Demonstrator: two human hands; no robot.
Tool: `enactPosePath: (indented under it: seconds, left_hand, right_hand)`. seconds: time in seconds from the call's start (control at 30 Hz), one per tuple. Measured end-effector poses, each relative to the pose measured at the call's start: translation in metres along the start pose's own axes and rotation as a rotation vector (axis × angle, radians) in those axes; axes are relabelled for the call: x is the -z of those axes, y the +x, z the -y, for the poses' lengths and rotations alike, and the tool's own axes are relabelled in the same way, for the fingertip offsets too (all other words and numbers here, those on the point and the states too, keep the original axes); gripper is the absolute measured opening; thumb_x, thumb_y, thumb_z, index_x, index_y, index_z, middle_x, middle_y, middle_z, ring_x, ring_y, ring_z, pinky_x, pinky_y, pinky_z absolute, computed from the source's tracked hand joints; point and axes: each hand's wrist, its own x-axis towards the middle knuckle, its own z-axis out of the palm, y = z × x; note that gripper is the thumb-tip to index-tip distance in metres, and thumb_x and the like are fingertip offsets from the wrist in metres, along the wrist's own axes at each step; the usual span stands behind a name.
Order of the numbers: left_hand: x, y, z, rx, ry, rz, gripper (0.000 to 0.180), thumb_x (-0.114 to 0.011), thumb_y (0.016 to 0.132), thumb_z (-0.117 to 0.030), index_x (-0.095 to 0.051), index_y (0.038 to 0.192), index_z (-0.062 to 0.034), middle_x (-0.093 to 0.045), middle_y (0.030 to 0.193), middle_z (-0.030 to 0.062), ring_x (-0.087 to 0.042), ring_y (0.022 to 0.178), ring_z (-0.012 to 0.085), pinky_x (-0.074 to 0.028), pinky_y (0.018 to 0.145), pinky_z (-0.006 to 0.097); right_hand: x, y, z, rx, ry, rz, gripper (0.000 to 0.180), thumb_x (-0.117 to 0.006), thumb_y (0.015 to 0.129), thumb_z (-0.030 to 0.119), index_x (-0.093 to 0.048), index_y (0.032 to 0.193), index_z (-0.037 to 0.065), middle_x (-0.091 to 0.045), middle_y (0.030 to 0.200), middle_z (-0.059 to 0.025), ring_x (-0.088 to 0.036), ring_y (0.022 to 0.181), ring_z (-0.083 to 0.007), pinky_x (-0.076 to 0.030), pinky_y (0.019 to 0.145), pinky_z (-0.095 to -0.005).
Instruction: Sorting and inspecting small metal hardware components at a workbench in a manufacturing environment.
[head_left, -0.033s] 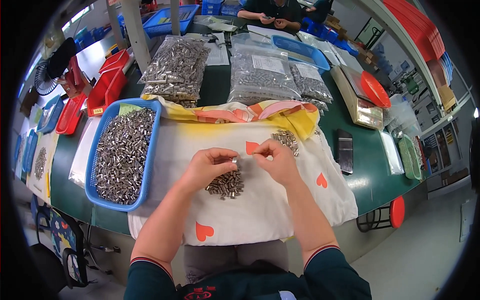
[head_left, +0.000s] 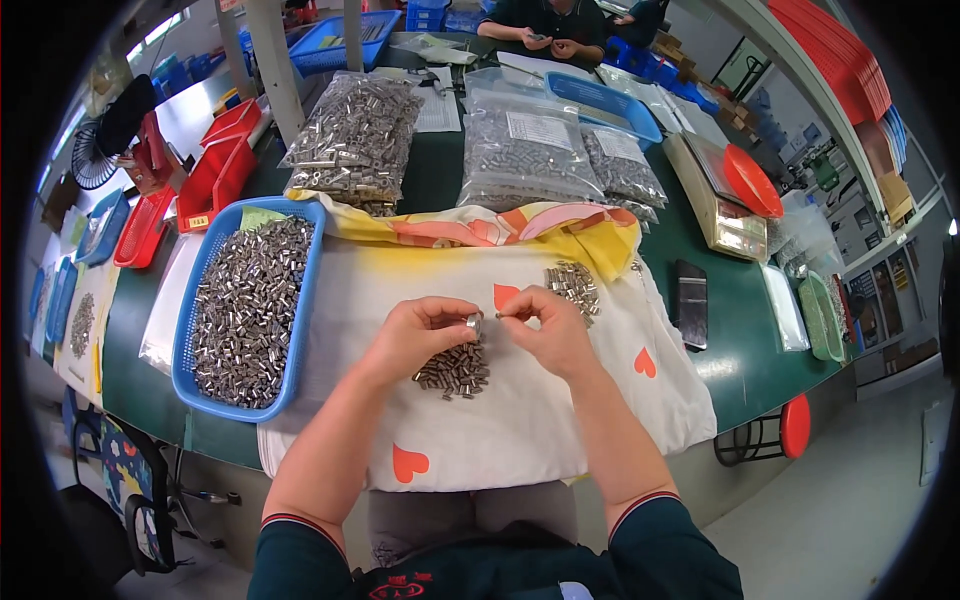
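Note:
My left hand is closed round a small shiny round metal piece, held upright between thumb and fingers. A little to its right, my right hand pinches a tiny metal part, mostly hidden by the fingertips. The two hands are slightly apart. Below the left fingers lies a pile of small dark-silver metal cylinders on a white cloth with red hearts. Beyond the right hand is a second, brighter pile of similar cylinders.
A blue basket full of metal cylinders stands on the left. Bulging clear bags of parts line the back beyond the folded cloth edge. To the right are a phone and a scale with a red dish. A co-worker sits across.
My right hand has shifted slightly down and left, and its fingertips sit a little nearer the round metal piece. The left hand looks almost unmoved.

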Motion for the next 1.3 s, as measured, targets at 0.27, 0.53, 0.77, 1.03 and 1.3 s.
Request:
enactPosePath:
  seconds: [0.27,0.53,0.77,1.03,1.3]
  left_hand:
    - [-0.001,-0.004,0.001,-0.011,-0.018,0.015,0.027,-0.061,0.076,-0.001,-0.058,0.102,0.0025,-0.061,0.091,0.0057,-0.057,0.081,0.009,-0.047,0.074,0.021]
    - [-0.01,-0.005,0.004,-0.037,0.063,-0.018,0.026,-0.062,0.076,-0.002,-0.058,0.101,0.003,-0.062,0.089,0.0067,-0.058,0.08,0.0088,-0.048,0.071,0.021]
    - [0.002,-0.005,-0.005,-0.039,0.04,-0.014,0.024,-0.061,0.075,0.001,-0.058,0.099,0.0037,-0.062,0.088,0.0063,-0.058,0.077,0.0089,-0.048,0.07,0.021]
    - [-0.002,0.002,-0.003,0.002,0.108,-0.058,0.023,-0.062,0.075,0.001,-0.06,0.098,0.0014,-0.062,0.084,0.0043,-0.057,0.075,0.0074,-0.047,0.068,0.019]
    - [-0.002,-0.003,-0.002,-0.025,0.113,-0.042,0.023,-0.062,0.075,0.0,-0.06,0.098,0.0008,-0.062,0.083,0.003,-0.057,0.075,0.007,-0.047,0.068,0.019]
  right_hand:
    - [-0.015,-0.01,0.014,0.048,-0.063,0.078,0.008,-0.06,0.068,0.004,-0.059,0.076,0.003,-0.059,0.072,-0.0057,-0.057,0.067,-0.0153,-0.045,0.063,-0.0261]
    - [-0.021,-0.017,0.011,0.381,-0.423,-0.092,0.01,-0.061,0.064,0.002,-0.058,0.073,0.004,-0.058,0.07,-0.0065,-0.056,0.067,-0.0227,-0.045,0.06,-0.031]
    - [-0.017,-0.008,0.013,0.182,-0.186,0.054,0.011,-0.063,0.07,0.006,-0.06,0.08,0.001,-0.06,0.074,-0.0068,-0.058,0.067,-0.0149,-0.045,0.062,-0.025]
    - [0.056,0.016,-0.015,-0.083,-0.43,-0.402,0.015,-0.057,0.075,0.011,-0.062,0.087,0.004,-0.062,0.078,-0.0109,-0.06,0.071,-0.0227,-0.046,0.065,-0.0295]
    - [0.055,0.027,-0.029,0.076,-0.863,-0.003,0.013,-0.054,0.071,0.009,-0.063,0.079,0.007,-0.06,0.074,-0.0109,-0.057,0.074,-0.0276,-0.044,0.068,-0.0367]
